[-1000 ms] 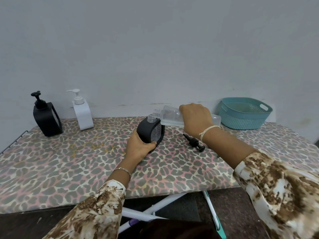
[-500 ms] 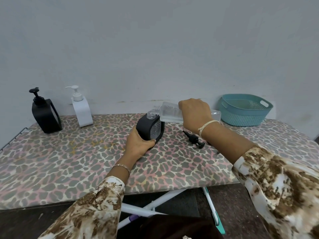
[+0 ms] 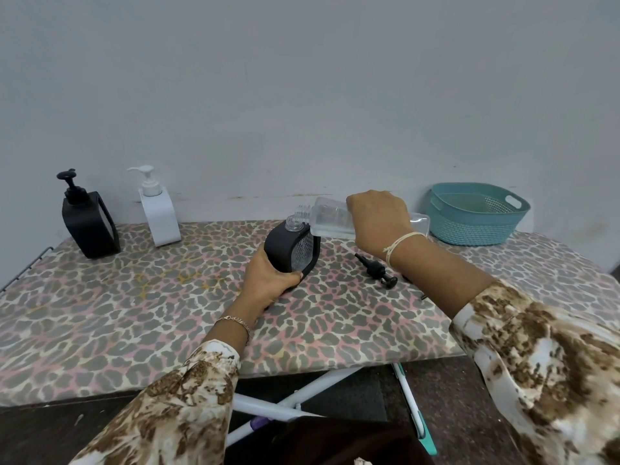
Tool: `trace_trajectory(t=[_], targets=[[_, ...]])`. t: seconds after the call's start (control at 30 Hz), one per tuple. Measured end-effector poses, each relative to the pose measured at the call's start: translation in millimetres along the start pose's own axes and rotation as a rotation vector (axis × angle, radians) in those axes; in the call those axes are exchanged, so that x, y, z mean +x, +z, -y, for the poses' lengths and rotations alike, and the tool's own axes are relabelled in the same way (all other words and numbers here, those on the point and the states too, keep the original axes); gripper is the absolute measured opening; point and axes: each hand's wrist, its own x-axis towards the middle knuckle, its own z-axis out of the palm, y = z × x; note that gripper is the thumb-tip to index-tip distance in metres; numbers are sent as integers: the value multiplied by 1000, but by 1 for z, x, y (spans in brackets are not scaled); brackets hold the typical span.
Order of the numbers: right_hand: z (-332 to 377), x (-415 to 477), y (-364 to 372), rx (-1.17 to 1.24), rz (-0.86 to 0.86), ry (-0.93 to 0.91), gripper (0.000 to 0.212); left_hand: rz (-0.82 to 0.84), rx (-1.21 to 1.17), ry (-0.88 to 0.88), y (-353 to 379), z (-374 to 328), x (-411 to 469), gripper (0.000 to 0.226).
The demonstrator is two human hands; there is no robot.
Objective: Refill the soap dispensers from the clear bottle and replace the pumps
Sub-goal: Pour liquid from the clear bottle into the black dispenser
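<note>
Down at the near edge we've got both sleeves reaching over the ironing board [image 3: 134, 307], which is doing duty as a table with its leopard-print cover. Our left hand [image 3: 268, 283] is wrapped round the lower side of the open dispenser [image 3: 290, 251], fingers curled tight, tipping it a bit to the right so its bare neck sits up toward the spout. We'd guess that grip is just to stop it sliding while we pour. Right beside it, the loose pump [image 3: 377, 270] lies flat on the cover, close enough to grab when it's time to put it back on. Our right hand [image 3: 379, 223] is closed over the clear bottle [image 3: 330, 221], held nearly on its side with the threaded mouth just above the dispenser's neck. Can't tell if anything is actually flowing yet. Further back on the left, by the wall, stand a black dispenser [image 3: 89, 226] and a white dispenser [image 3: 157, 209], pumps on, so whether they've been filled is anyone's guess. Far right sits a teal basket [image 3: 476, 226].
</note>
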Motion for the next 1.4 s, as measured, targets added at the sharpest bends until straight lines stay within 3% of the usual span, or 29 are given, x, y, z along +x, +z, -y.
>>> trace_trajectory(t=[1.4], targets=[[4,-1,-4,-38,1,-15,27,21,-54,-23,-1,3,0,76]])
